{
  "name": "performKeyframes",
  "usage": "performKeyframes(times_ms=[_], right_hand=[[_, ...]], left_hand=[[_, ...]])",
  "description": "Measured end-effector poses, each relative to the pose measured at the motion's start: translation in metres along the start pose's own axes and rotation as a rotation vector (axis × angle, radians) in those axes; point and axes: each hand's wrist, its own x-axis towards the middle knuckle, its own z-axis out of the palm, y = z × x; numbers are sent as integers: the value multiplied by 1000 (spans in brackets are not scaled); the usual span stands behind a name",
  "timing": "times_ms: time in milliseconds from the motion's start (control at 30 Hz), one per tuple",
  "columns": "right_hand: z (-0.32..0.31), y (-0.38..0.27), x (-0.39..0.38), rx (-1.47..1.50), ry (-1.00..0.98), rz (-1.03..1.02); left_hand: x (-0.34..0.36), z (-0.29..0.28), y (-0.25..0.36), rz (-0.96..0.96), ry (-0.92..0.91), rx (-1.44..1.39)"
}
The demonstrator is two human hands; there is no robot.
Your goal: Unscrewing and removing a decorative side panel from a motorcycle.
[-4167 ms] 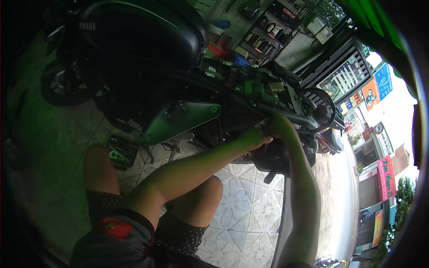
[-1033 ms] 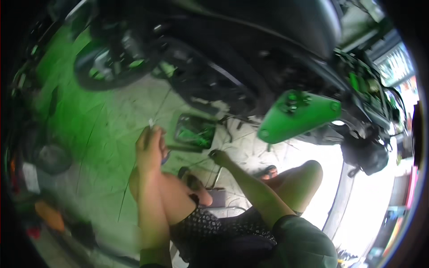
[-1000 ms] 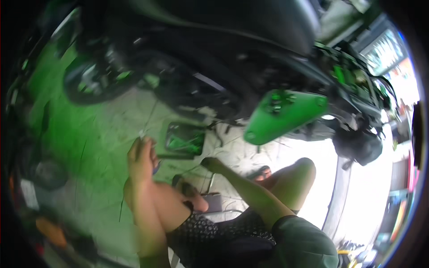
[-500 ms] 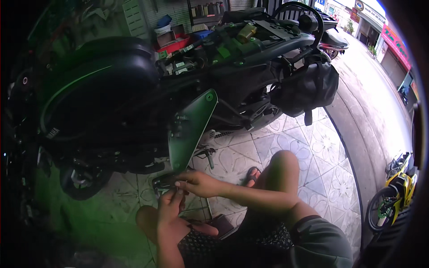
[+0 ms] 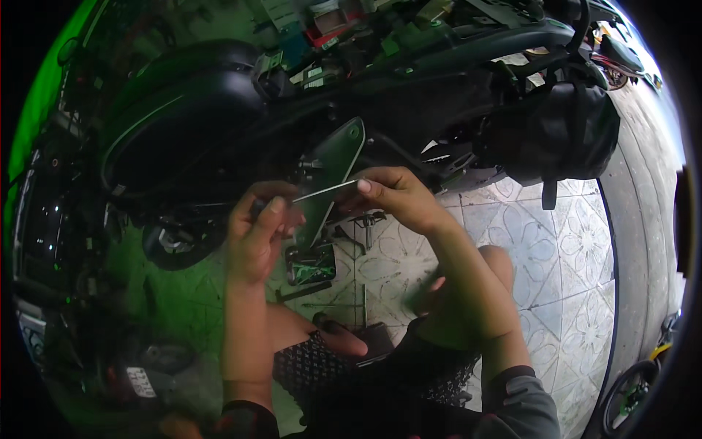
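A thin, straight metal rod (image 5: 325, 190) spans the gap between my two hands in front of the motorbike. My left hand (image 5: 256, 230) is closed around its left end, and whatever lies inside the fingers there is hidden. At the other end, the thumb and fingertips of my right hand (image 5: 398, 197) pinch the tip. Just behind the rod stands a dark green triangular side panel (image 5: 340, 150), tilted against the bike. Below the panel, on the floor, sits a small dark tray (image 5: 311, 265) with shiny small parts in it.
The partly stripped black motorbike (image 5: 190, 124) lies across the far side. A black bag (image 5: 563, 139) hangs at its right end. Long thin tools (image 5: 365, 304) and a dark flat case (image 5: 376, 340) rest on the tiled floor (image 5: 526, 241) between my legs.
Both hands have risen from near the floor tray to in front of the side panel and moved apart, with the rod now stretched between them. The view has shifted downward.
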Motion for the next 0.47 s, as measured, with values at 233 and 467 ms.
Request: performKeyframes(times_ms=[233,467], right_hand=[[9,18,-7,-1139,-233,436],[29,36,13,-1057,-317,334]], left_hand=[[-103,-164,-123,-834,41,685],[-181,-274,-388,-1153,317,846]])
